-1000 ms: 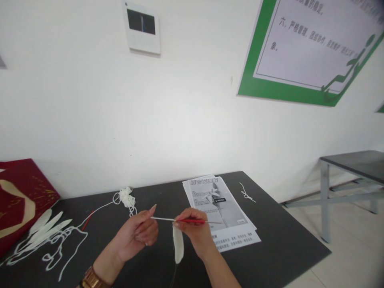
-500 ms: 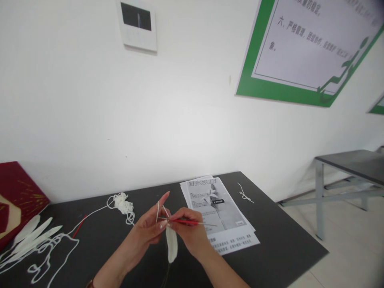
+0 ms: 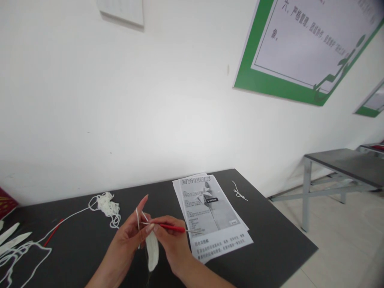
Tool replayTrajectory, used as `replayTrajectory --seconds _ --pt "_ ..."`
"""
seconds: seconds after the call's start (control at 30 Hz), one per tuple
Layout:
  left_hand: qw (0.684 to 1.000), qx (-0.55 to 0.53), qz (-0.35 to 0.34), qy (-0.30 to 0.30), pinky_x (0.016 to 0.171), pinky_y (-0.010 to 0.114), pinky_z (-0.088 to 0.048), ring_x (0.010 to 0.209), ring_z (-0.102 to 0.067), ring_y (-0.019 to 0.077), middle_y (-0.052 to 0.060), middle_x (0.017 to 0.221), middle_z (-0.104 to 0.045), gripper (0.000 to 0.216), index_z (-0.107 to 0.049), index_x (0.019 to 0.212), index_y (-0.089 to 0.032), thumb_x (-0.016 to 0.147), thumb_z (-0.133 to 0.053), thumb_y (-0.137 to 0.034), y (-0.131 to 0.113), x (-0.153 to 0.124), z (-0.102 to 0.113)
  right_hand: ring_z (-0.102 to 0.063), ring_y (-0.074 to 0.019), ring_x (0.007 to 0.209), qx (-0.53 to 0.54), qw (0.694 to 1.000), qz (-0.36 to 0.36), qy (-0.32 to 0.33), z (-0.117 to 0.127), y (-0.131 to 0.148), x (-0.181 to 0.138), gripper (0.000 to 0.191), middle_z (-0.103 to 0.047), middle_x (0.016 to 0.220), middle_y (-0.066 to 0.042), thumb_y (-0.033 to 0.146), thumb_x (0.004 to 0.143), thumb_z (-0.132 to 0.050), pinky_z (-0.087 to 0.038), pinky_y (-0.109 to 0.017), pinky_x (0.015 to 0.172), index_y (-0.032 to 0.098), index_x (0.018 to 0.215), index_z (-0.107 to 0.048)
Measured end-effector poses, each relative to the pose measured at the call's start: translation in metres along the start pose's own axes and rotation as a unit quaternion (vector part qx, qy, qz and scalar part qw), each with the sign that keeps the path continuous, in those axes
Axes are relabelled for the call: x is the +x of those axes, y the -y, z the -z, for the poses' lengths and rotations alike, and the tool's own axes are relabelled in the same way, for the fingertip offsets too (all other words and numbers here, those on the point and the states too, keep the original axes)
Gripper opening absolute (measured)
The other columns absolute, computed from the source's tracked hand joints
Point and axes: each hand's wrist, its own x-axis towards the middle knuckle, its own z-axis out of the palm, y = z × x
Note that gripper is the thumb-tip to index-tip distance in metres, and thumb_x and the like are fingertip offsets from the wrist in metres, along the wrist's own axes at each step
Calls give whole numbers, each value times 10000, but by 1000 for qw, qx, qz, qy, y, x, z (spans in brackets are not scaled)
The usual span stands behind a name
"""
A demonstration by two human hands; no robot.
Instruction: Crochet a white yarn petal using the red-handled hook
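Between my hands hangs a white crocheted petal, long and narrow, with thin wire trailing from its lower tip. My left hand pinches its top edge between thumb and fingers. White yarn loops over the raised index finger of that hand. My right hand is closed round a red-handled crochet hook, whose tip lies at the top of the petal by the left fingertips. The hook's thin metal back end sticks out past the right hand. The stitch at the tip is too small to make out.
Printed sheets with a flower picture lie right of my hands on the black table. A tangled heap of white yarn, finished white petals and a red stick-like tool lie left. A short tied yarn piece lies far right.
The view has shifted, so the table, papers and hands sit further left in the picture. Both hands keep their hold on the petal and the hook.
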Motion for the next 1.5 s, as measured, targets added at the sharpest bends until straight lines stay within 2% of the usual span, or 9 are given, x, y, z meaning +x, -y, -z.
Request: replayTrajectory --seconds 0.13,0.57,0.77,1.0,1.27,1.33,1.4,1.43,1.5 --pt "999 -14 -13 -28 800 220 -455 827 -570 144 -39 827 -625 761 -444 1397 -341 714 -777 -297 2 -2 -3 -665 -225 761 20 1000 0 12 0 2 -1 213 -744 787 -53 418 713 -761 -493 -332 726 221 791 -785" --pt "999 1 -4 -47 775 244 -488 755 -575 150 -56 748 -597 846 -310 1450 -402 732 -753 -348 6 -10 -5 -584 -163 625 151 984 -72 60 -3 2 -6 286 -638 747 -9 460 626 -815 -466 -289 567 233 794 -768" --pt "999 52 -1 -16 831 284 -476 765 -567 180 -52 691 -568 878 -344 1444 -383 687 -788 -345 2 -7 3 -593 -162 705 57 997 -13 46 0 3 -5 218 -655 751 -13 427 702 -772 -460 -275 670 226 786 -780" --pt "999 -9 41 -4 846 261 -474 810 -607 173 -52 727 -625 845 -390 1420 -380 681 -794 -317 -5 -6 4 -532 -132 541 72 993 -70 63 -1 -8 -4 290 -602 645 12 486 673 -777 -474 -278 537 231 810 -782" --pt "995 -86 46 -11 759 207 -513 770 -624 140 -48 769 -651 811 -399 1413 -387 708 -773 -241 -1 -5 5 -649 -185 824 79 993 -20 87 -6 -12 -8 320 -729 903 -31 388 709 -781 -503 -327 830 207 970 -745" --pt "994 -101 38 -22 705 194 -531 698 -619 123 -53 740 -645 823 -430 1394 -388 681 -788 -189 -4 -2 7 -634 -163 737 94 986 -62 118 -5 -10 -4 519 -705 848 -9 352 617 -841 -533 -310 725 220 1093 -680" --pt "992 -114 15 -42 622 159 -531 603 -593 94 -63 687 -617 821 -479 1366 -371 651 -795 -122 -9 3 13 -556 -134 578 70 983 -101 133 0 1 2 760 -630 724 33 334 510 -883 -499 -251 494 231 1200 -581" --pt "991 -125 4 -56 603 144 -530 597 -594 87 -62 696 -618 806 -507 1347 -359 642 -791 -92 -12 7 17 -513 -124 544 41 987 -95 127 4 9 5 783 -591 714 40 342 512 -875 -461 -228 425 231 1215 -548" --pt "986 -143 -26 -84 597 129 -535 596 -601 81 -61 685 -611 788 -552 1314 -336 618 -782 -47 -16 15 25 -444 -95 528 -32 999 29 2 15 29 4 511 -515 748 38 403 652 -771 -384 -188 395 226 1087 -570"
